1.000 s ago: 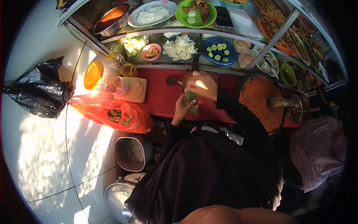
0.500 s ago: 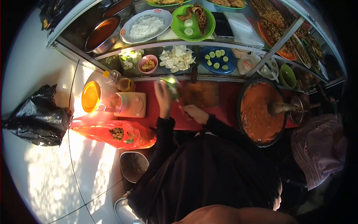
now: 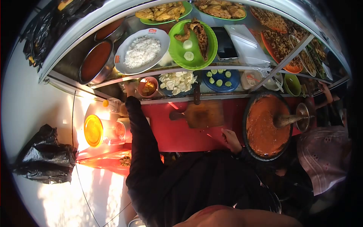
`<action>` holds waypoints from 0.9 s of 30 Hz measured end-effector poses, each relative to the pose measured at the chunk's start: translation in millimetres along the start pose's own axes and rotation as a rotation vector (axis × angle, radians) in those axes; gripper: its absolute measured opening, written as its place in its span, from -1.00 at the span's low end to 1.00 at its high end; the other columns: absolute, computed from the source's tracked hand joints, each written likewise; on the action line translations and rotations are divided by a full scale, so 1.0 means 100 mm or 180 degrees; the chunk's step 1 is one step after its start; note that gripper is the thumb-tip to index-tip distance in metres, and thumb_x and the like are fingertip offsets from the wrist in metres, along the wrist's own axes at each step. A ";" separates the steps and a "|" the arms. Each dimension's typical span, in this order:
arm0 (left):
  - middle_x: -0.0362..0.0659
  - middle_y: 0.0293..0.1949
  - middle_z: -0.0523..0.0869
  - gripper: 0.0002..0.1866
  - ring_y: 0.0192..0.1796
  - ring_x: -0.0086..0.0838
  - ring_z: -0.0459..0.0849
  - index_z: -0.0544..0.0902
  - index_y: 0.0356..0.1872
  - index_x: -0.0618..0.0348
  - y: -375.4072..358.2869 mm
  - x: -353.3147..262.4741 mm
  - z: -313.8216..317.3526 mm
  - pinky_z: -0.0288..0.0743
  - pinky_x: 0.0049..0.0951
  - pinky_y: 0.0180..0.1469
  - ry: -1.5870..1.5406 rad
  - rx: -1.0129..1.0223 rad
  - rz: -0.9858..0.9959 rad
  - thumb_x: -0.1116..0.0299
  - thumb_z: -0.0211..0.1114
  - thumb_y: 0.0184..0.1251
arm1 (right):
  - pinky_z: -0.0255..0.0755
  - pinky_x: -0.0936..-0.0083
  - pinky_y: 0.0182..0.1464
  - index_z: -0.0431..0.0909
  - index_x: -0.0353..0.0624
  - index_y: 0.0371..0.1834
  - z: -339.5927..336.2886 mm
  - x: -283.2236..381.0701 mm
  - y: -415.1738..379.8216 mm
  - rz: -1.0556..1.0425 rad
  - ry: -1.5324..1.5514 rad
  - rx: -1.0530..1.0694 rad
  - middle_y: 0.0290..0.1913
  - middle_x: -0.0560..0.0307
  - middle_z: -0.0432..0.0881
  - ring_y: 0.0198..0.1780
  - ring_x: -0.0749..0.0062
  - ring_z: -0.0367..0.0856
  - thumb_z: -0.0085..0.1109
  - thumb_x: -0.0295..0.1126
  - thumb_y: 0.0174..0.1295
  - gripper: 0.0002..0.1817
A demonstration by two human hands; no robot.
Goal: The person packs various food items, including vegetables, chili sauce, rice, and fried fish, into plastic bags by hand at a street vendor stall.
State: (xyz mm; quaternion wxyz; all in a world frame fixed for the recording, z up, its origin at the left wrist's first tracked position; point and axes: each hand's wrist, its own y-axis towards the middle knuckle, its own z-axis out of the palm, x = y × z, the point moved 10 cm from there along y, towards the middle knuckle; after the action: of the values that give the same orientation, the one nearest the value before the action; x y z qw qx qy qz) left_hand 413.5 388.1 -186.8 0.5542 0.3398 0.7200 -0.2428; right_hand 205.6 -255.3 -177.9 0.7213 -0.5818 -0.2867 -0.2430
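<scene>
My left hand (image 3: 131,89) reaches up into the lower shelf at the upper middle of the frame, just beside a small round pink bowl (image 3: 148,86); I cannot tell how its fingers stand; my right hand (image 3: 229,138) rests loosely curled and empty on the smooth red tabletop (image 3: 177,134), beside the wide round stone mortar (image 3: 266,125) of coarse orange paste; one brown wooden cutting board (image 3: 204,113) lies flat between them; one blue plate (image 3: 220,78) carries cucumber slices.
</scene>
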 end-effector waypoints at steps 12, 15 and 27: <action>0.15 -0.06 0.53 -0.56 0.02 0.01 0.49 0.58 -0.12 0.23 -0.42 -0.49 -0.36 0.38 -0.14 0.07 0.1741 -0.1588 0.0703 0.48 0.27 -0.19 | 0.18 0.65 -0.55 0.48 -0.16 -0.49 -0.01 0.53 -0.08 -0.1041 -0.0414 -0.0236 -0.66 0.34 0.35 -0.63 0.67 0.28 0.10 -0.23 0.29 -0.73; 0.15 -0.18 0.57 -0.56 -0.05 0.03 0.51 0.50 -0.18 0.32 -0.39 -0.41 -0.41 0.37 -0.08 0.04 0.1426 -0.1640 0.0415 0.42 0.38 -0.19 | 0.31 0.53 -0.42 0.51 -0.24 -0.32 0.01 1.85 -0.80 -0.3098 -0.1947 -0.1540 -0.51 0.18 0.45 -0.50 0.47 0.41 0.19 -0.44 0.17 -0.89; 0.10 0.07 0.42 -0.46 0.08 -0.16 0.42 0.39 0.09 0.36 -2.12 -1.41 0.07 0.31 -0.25 0.12 0.0154 -0.1384 0.0636 0.31 0.33 0.13 | 0.25 0.28 0.17 0.57 -0.11 -0.11 0.17 3.33 -1.25 -0.5079 -0.4494 -0.3550 -0.04 0.19 0.60 0.20 0.27 0.40 0.11 -0.45 0.09 -0.74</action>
State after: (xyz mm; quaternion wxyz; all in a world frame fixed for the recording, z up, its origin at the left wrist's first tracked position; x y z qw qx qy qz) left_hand 278.9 214.4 -58.9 0.6182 0.2877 0.7312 -0.0178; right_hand 356.6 -270.1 143.8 -0.2994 -0.4773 -0.7533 -0.3393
